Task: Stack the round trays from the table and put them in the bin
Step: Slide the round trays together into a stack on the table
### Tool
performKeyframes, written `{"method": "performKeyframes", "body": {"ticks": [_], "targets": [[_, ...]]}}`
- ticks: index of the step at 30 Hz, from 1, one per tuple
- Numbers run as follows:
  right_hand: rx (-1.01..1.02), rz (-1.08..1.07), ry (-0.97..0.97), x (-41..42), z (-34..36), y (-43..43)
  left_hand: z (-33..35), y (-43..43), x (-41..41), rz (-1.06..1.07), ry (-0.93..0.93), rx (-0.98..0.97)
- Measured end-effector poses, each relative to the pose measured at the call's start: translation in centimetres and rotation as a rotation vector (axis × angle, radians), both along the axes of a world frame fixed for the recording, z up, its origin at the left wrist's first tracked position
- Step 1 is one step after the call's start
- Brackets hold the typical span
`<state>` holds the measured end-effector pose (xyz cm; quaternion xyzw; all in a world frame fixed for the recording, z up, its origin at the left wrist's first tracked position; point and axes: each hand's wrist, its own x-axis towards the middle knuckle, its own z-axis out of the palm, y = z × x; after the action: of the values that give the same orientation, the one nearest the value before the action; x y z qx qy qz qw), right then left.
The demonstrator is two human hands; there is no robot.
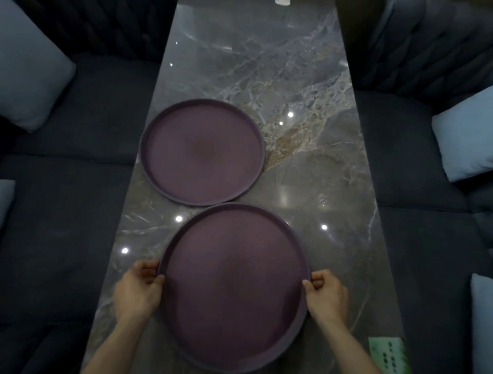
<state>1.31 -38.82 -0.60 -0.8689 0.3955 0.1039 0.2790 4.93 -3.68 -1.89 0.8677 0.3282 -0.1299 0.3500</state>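
Observation:
Two round purple trays lie on a long grey marble table point(306, 165). The near tray point(234, 288) is gripped on both sides: my left hand point(138, 289) clasps its left rim, thumb over the edge, and my right hand point(326, 293) clasps its right rim the same way. The far tray point(202, 152) rests flat just beyond it, toward the table's left side, their rims nearly touching. No bin is in view.
Dark blue sofas point(66, 213) flank the table on both sides, with light blue cushions point(464, 138) on them. A green printed card point(388, 353) lies at the table's near right corner. A small white object point(282, 2) sits at the far end.

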Motion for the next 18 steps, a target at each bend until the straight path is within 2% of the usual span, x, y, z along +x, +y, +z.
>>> {"method": "performKeyframes", "body": {"ticks": [3,6,9,14,18], "targets": [[-0.030,0.028,0.019,-0.1,0.0,0.7,-0.1,1.5,0.4,-0.075,0.018,-0.049],[-0.007,0.092,0.150,0.6,0.1,0.3,-0.5,3.0,1.4,-0.133,0.071,-0.112],[-0.031,0.131,0.211,2.5,0.8,-1.0,-1.0,4.7,3.4,-0.115,0.072,-0.177],[-0.008,0.147,0.101,10.0,3.1,-1.8,-1.2,6.8,10.7,0.095,-0.029,-0.436],[0.216,0.119,0.000,17.7,4.5,0.1,-1.5,7.1,17.6,0.186,-0.115,-0.491]]}}
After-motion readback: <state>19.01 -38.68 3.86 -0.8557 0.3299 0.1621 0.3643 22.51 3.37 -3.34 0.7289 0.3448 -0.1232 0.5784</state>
